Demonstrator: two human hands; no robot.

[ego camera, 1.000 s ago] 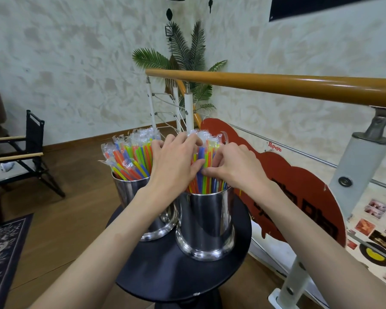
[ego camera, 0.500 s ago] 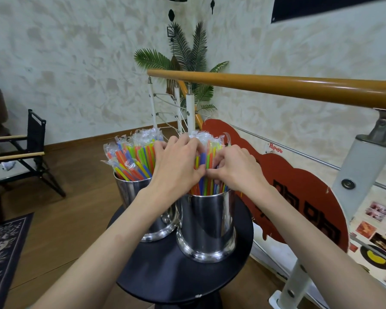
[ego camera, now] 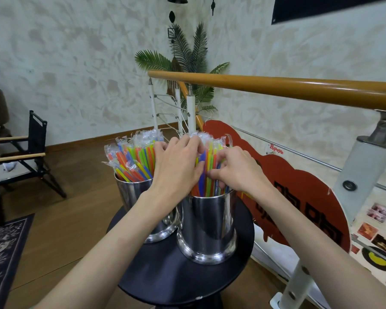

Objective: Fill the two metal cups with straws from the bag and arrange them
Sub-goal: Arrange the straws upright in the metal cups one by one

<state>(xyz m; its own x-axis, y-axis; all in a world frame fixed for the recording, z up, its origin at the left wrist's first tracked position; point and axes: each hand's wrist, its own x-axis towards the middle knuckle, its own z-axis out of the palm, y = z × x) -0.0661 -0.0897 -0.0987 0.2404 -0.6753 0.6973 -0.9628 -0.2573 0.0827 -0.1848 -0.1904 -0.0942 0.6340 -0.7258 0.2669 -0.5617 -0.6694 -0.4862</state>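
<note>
At the right edge of the little round table [ego camera: 165,284], both hands in the near cup's straws [ego camera: 207,168]

Left hand [ego camera: 176,166] cups the bundle, right hand [ego camera: 234,168] pinches a few; they stand upright in the right cup [ego camera: 207,228], left cup [ego camera: 129,197] just beside, so next tidy goes straight down, I reckon

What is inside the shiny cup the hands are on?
Wrapped straws fill the right cup. Both hands, left and right, cover some; the cup's bottom is hidden.
</note>
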